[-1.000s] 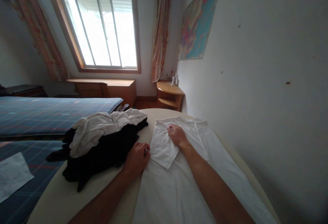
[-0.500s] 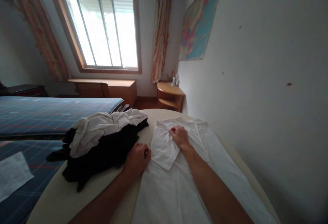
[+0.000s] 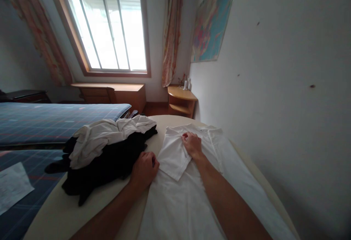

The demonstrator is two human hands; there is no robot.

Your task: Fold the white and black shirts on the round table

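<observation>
A white shirt (image 3: pixel 175 203) lies spread on a round cream table (image 3: pixel 52 210), with a short sleeve (image 3: pixel 172 163) folded inward over its body. My left hand (image 3: pixel 145 168) is closed at the shirt's left edge, pinching the cloth beside the sleeve. Higher up, my right hand (image 3: pixel 192 145) has thumb and fingers pinched together on the white fabric near the sleeve's top. Its forearm crosses the shirt and hides part of it. Left of my left hand, black clothing (image 3: pixel 109 167) sits in a heap with a crumpled white garment (image 3: pixel 95 134) on top.
A bed with a blue plaid mattress (image 3: pixel 60 119) stands to the left, and a paper sheet (image 3: pixel 15 185) lies on a lower plaid surface. The white wall (image 3: pixel 274 123) runs close along the right. Behind the table are a wooden desk (image 3: pixel 128 90) and a corner shelf (image 3: pixel 182 93).
The view has shifted slightly. Both hands keep nearly the same places on the shirt, still pinching the cloth.
</observation>
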